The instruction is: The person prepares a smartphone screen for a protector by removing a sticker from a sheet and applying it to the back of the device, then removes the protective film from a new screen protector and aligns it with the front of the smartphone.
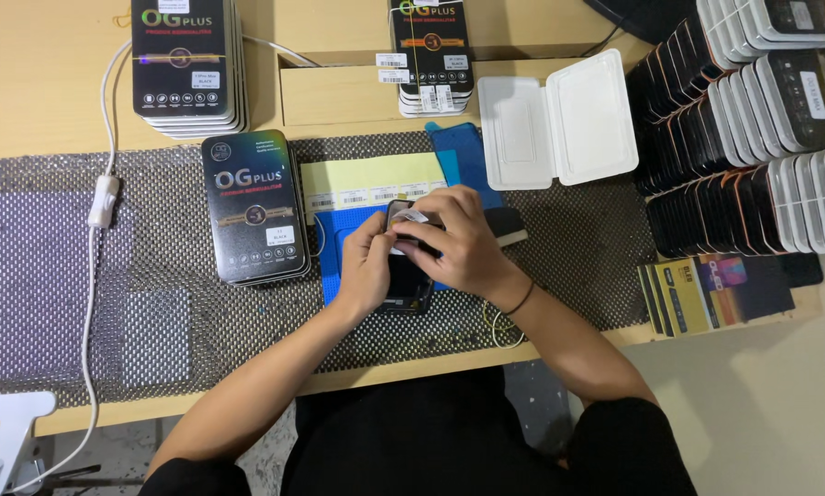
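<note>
- Hands grip a black phone (405, 280) over the blue mat (339, 241): left hand (368, 266) clasps its edge, right hand (456, 241) pinches a white tab (410, 217).
- Behind the mat, the white clamshell case (559, 119) lies open, holding nothing.
- Left of the mat sits a stack of black boxes (252, 207).

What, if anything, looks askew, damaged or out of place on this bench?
Nothing looks damaged or spilled. The white clamshell case lies open and empty behind the work spot, and the blue sheet sits tilted. Both the left hand and right hand hold a dark phone screen over the blue mat.
</note>
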